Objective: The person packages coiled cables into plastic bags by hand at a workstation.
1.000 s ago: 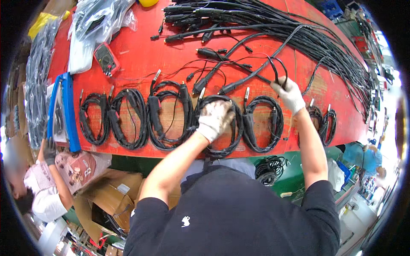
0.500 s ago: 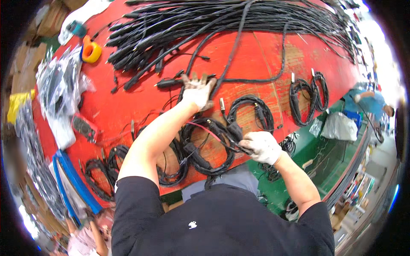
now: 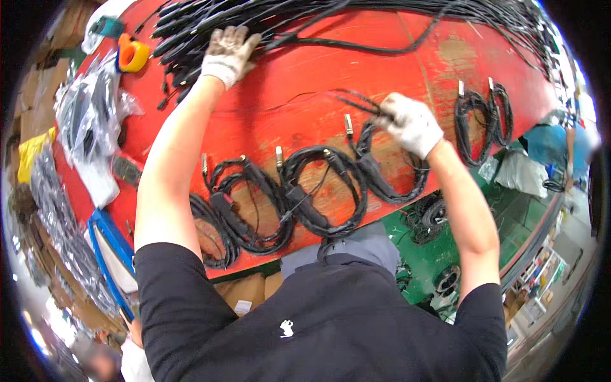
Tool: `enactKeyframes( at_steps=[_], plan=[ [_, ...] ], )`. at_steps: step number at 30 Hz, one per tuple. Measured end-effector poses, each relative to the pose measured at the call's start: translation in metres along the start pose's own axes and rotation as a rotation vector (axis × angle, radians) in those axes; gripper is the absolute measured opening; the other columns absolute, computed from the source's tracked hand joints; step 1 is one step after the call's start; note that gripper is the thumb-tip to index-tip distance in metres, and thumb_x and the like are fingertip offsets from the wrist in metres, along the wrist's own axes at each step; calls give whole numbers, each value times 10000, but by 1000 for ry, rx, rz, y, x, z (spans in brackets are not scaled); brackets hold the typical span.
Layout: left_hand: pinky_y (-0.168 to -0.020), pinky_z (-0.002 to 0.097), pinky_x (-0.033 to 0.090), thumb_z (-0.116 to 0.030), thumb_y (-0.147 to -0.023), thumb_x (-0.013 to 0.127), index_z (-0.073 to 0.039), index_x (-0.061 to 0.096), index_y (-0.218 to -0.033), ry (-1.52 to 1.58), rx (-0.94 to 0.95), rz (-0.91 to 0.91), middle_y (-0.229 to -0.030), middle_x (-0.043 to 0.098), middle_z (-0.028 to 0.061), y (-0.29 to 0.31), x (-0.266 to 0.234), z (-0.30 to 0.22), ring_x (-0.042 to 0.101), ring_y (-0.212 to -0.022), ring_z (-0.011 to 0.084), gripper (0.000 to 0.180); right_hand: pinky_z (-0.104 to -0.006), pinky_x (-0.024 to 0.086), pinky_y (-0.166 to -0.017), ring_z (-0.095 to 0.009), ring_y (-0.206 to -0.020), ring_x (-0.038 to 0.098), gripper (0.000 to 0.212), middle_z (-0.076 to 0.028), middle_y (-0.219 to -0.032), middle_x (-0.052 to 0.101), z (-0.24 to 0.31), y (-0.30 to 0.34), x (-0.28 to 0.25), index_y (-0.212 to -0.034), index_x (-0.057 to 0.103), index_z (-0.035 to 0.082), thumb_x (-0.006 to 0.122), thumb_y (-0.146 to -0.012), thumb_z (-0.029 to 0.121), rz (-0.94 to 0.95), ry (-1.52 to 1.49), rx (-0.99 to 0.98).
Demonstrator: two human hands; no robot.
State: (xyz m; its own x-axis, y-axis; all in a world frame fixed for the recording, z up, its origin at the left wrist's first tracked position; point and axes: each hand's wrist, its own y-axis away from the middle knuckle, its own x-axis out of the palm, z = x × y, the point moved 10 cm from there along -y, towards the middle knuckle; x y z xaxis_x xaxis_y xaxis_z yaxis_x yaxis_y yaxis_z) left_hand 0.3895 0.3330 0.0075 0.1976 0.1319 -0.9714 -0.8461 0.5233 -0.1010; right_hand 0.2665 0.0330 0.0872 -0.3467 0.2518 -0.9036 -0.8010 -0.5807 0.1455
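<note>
My left hand, in a white knit glove with dirty fingertips, lies with its fingers stretched out on the large bundle of black cables at the far side of the red table. My right hand, gloved too, is closed around thin black leads, whose ends stick out to the left. Right below it lies a coiled black cable with a metal plug. More coiled cables sit in a row along the near edge. What lies inside my right fist is partly hidden.
To the left are an orange tape dispenser, clear plastic bags, a multimeter and a blue-edged frame. Two coiled cables lie at the right. Other people are at the lower left and far right.
My left hand has gone from a single cable at mid-table to the far bundle on the left. My right hand has moved up and away from the near coils, and that single cable now lies farther back.
</note>
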Motion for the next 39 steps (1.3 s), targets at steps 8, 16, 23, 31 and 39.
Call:
enactKeyframes(
  at_steps=[8, 16, 23, 31, 39],
  plan=[
    [-1124, 540, 371, -526, -909, 646, -109, 588, -1355, 581, 35, 489, -1309, 613, 175, 141, -15, -50, 494, -1326, 397, 613, -431, 536, -725, -341, -847, 652, 276, -95, -930, 652, 100, 0, -45, -959, 689, 122, 782, -699, 111, -95, -33, -538],
    [-1148, 518, 343, -205, -833, 762, -174, 442, -1478, 304, -435, 62, -1492, 451, 191, 232, -48, -5, 423, -1372, 417, 721, -431, 547, -765, -320, -917, 669, 246, -98, -1029, 651, -11, -39, -11, -1057, 700, 146, 667, -927, 352, 19, 283, -134],
    [-1082, 516, 409, -209, -875, 740, -77, 559, -1344, 339, -718, -98, -1417, 502, 248, 334, -114, -69, 492, -1296, 439, 520, -488, 538, -890, -356, -1059, 663, 264, -182, -1187, 615, -153, -19, 66, -1179, 657, 137, 523, -958, 192, 180, 477, 282],
    [-1070, 493, 407, -338, -967, 652, 55, 586, -1268, 371, -1373, -125, -1291, 581, 241, 574, -162, -216, 542, -1192, 401, 499, -481, 505, -955, -392, -1076, 643, 510, -230, -1155, 661, -50, 138, 104, -1261, 614, 66, 586, -935, 457, -120, -112, 369],
    [-1102, 514, 398, -169, -865, 702, -42, 576, -1316, 426, -1277, 226, -1343, 543, 279, 569, -156, -364, 505, -1259, 440, 485, -494, 470, -1036, -437, -1235, 542, 1205, -280, -1425, 467, 5, 189, 156, -1563, 231, -13, 750, -731, 689, 202, -136, 507]
  ],
)
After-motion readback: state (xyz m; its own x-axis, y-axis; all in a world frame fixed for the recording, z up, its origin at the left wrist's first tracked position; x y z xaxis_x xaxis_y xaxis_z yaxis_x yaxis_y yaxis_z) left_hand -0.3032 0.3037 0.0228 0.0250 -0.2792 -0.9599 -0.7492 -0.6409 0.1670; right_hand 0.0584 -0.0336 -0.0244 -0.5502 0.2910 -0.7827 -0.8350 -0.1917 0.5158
